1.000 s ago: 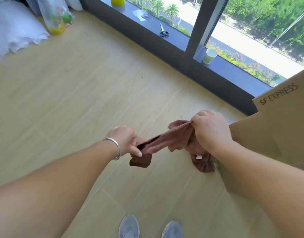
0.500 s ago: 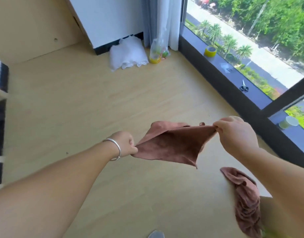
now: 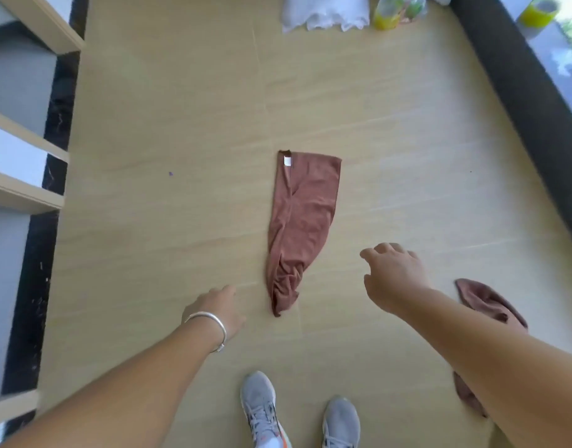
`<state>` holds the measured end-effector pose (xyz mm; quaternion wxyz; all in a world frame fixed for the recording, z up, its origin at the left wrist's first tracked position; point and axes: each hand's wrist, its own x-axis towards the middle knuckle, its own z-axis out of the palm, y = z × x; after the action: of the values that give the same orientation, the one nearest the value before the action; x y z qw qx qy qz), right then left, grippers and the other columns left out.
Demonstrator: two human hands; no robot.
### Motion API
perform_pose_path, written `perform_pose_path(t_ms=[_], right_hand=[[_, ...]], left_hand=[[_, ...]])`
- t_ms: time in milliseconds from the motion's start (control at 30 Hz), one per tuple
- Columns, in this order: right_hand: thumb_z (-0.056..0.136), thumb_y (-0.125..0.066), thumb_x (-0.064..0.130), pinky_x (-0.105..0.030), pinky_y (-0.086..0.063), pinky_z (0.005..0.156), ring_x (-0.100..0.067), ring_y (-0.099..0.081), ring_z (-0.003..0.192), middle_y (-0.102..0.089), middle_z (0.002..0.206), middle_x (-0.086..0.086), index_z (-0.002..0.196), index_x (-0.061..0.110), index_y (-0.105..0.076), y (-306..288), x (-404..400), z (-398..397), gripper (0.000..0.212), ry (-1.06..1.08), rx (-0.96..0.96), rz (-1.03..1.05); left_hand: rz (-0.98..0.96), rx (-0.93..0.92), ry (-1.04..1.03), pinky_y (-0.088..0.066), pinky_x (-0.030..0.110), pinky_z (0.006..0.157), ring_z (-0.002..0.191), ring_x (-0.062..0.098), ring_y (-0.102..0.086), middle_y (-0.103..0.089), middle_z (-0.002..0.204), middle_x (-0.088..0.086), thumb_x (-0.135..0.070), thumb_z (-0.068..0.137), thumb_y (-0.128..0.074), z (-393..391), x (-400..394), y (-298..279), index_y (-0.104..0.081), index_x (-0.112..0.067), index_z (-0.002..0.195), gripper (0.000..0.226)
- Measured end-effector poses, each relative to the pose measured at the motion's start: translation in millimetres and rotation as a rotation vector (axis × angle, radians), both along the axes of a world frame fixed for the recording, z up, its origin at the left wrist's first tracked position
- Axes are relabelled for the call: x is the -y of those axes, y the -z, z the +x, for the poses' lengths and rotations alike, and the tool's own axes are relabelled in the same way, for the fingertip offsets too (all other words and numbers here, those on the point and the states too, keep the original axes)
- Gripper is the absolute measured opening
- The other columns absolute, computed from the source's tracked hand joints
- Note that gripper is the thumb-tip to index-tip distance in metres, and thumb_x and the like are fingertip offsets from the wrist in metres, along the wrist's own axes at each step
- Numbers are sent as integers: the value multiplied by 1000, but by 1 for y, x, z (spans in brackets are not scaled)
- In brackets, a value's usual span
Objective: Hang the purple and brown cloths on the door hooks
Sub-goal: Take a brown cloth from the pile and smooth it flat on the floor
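Note:
A brown cloth [image 3: 300,221] lies stretched out on the wooden floor in front of me, with a small white label at its far end and its near end bunched. My left hand [image 3: 215,310], with a silver bracelet at the wrist, hovers to the cloth's lower left, fingers relaxed and holding nothing. To the cloth's right my right hand [image 3: 392,274] is spread and empty. A second brown cloth [image 3: 485,302] lies crumpled on the floor at the right, partly hidden by my right forearm. No purple cloth and no door hooks are in view.
White shelving with pale wooden edges [image 3: 22,150] lines the left side. A dark window sill [image 3: 530,101] runs along the right. A white bundle [image 3: 323,11] and a clear bag [image 3: 397,11] sit at the far end. My grey shoes [image 3: 262,412] stand below.
Both hands held the brown cloth stretched between them; they have let go and it now lies on the floor. My view has swung left and down.

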<state>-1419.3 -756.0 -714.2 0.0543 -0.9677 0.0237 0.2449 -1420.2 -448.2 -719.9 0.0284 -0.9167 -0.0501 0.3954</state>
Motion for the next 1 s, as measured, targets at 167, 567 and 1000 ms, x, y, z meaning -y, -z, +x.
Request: perform_pose_path(t_ms=[167, 567, 1000], right_hand=[[90, -45, 23, -32, -32, 100, -21, -38, 126, -51, 129, 1, 129, 26, -47, 52, -28, -44, 39, -77, -107, 37], [89, -50, 36, -33, -33, 102, -20, -37, 129, -46, 136, 1, 132, 23, -43, 201, -84, -102, 46, -130, -209, 44], [91, -45, 28, -35, -18, 117, -20, -10, 145, -13, 159, -2, 152, 18, -11, 433, -125, -34, 70, -464, -89, 36]], left_hand=[[28, -21, 216, -37, 35, 101, 131, 22, -42, -43, 143, -5, -42, 89, -55, -47, -21, 43, -34, -32, 143, 59], [-21, -30, 280, -36, 36, 103, 129, 21, -44, -48, 139, -1, -42, 90, -52, -83, -43, 204, -44, -23, 136, 50], [-321, 244, 617, -5, 37, 120, 149, 16, 3, -1, 163, 2, -53, 89, -48, -24, -38, 438, -16, -16, 154, 81]])
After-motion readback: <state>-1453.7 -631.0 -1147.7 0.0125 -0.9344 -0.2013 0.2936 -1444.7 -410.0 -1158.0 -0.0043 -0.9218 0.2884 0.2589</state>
